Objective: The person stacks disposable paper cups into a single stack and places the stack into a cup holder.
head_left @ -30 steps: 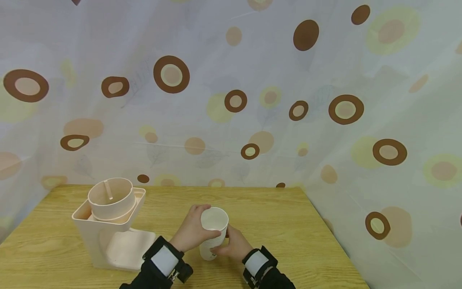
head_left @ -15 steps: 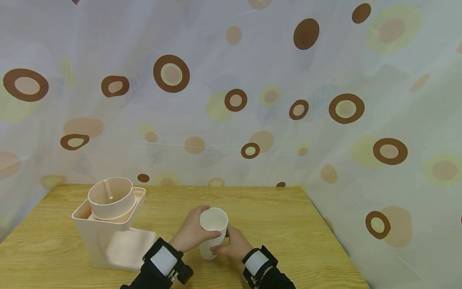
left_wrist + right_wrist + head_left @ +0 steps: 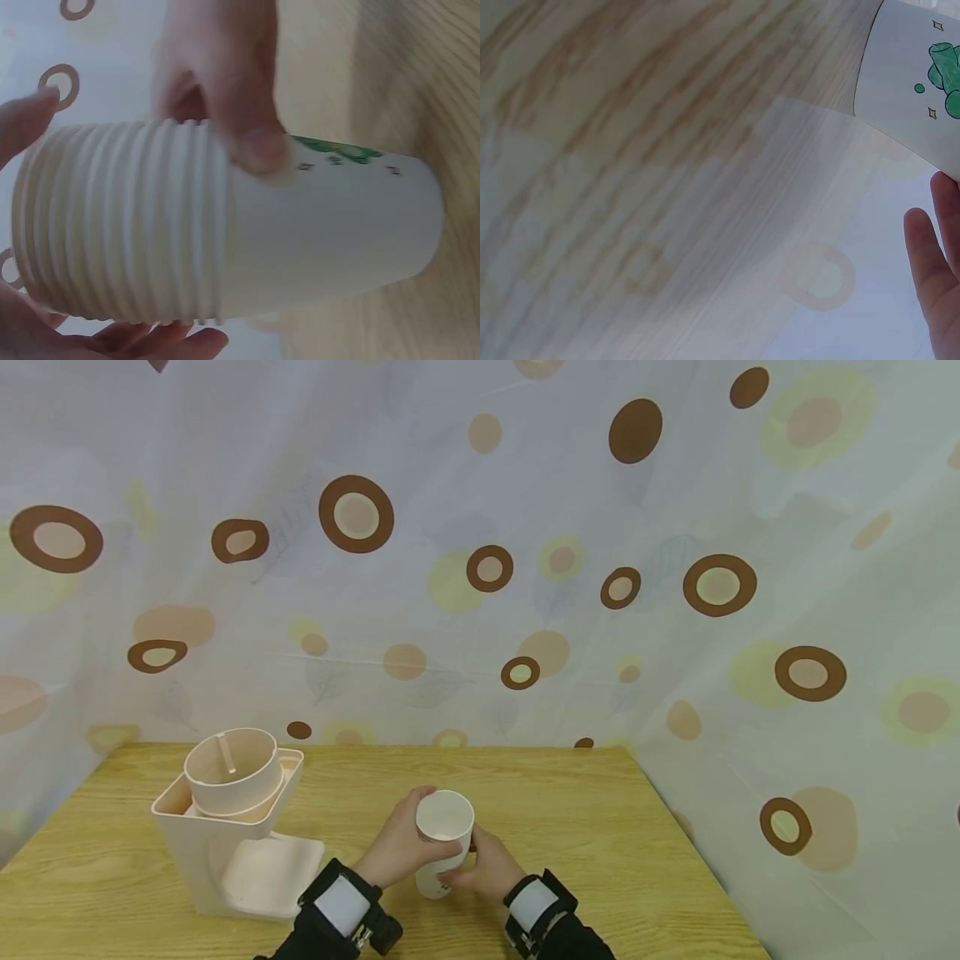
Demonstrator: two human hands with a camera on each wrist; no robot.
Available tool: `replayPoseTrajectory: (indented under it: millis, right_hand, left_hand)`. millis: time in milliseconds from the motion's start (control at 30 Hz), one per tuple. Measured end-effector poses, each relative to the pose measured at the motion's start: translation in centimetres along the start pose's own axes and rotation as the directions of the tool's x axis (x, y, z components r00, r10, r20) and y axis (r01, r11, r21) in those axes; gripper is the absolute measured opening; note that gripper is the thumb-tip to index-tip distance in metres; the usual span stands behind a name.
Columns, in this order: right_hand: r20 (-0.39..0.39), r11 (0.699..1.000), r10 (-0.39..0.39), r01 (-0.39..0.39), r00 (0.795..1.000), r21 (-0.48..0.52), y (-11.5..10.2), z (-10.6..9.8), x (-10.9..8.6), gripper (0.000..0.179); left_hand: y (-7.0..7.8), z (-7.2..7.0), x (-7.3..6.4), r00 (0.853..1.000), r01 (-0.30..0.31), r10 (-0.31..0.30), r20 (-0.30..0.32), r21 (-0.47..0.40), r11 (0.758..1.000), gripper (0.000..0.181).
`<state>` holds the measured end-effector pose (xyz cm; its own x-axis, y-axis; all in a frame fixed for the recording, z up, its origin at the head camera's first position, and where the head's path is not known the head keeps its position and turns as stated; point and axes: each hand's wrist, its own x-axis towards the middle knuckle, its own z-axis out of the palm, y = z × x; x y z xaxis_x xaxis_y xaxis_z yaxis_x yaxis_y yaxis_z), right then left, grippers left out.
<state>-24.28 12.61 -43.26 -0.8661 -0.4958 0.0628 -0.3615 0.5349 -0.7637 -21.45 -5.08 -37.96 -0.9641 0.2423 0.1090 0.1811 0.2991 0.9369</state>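
A stack of nested white paper cups [image 3: 445, 817] stands in front of the person, held between both hands. Round the upper part, near the rims, the left hand [image 3: 397, 845] grips with its thumb on the near side. Lower down on the right side, the right hand [image 3: 491, 867] holds the stack. In the left wrist view several rims of the cups [image 3: 322, 225] lie close together, and the right thumb presses just below the last rim. Green print marks the outermost cup [image 3: 907, 67], whose lower end shows in the right wrist view beside the right fingers [image 3: 924, 255].
To the left stands a cream plastic holder [image 3: 187, 868] with a flat base plate [image 3: 273, 877]. A round cream container [image 3: 232, 793] with a strip inside sits in its top. Behind the wooden table [image 3: 570, 810] hangs a patterned curtain [image 3: 420, 468].
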Motion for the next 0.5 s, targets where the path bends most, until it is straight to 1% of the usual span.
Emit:
replayPoseTrajectory:
  millis: [100,167,200,300,400,500]
  right_hand:
    - [-0.009,1.000,-0.002,0.002,1.000,-0.014,0.0,-0.1,-0.1,0.070]
    - [-0.020,1.000,-0.008,0.008,1.000,-0.021,-0.1,-0.1,-0.1,0.069]
    - [-0.027,1.000,-0.013,0.012,1.000,-0.023,-0.1,-0.1,-0.1,0.069]
    - [-0.038,1.000,-0.019,0.018,0.999,-0.023,0.0,0.0,-0.2,0.069]
    - [-0.032,0.999,-0.026,0.025,0.999,-0.032,0.0,0.2,-0.4,0.069]
    - [-0.021,0.998,-0.024,0.022,1.000,-0.058,0.0,0.2,-0.5,0.069]
  left_hand:
    - [-0.7,0.3,0.0,1.000,0.003,-0.002,0.009,-0.035,0.999,0.104]
    - [-1.1,0.5,-0.1,1.000,0.001,-0.001,-0.005,-0.032,0.999,0.110]
    - [-1.3,0.5,0.0,1.000,-0.002,0.002,-0.012,-0.025,1.000,0.110]
    - [-2.1,0.8,-0.1,1.000,-0.010,0.010,-0.015,0.002,1.000,0.104]
    - [-3.0,1.0,-0.1,1.000,-0.005,0.005,0.011,0.022,1.000,0.095]
    - [-3.5,1.1,-0.1,1.000,0.003,-0.003,0.028,0.024,1.000,0.090]
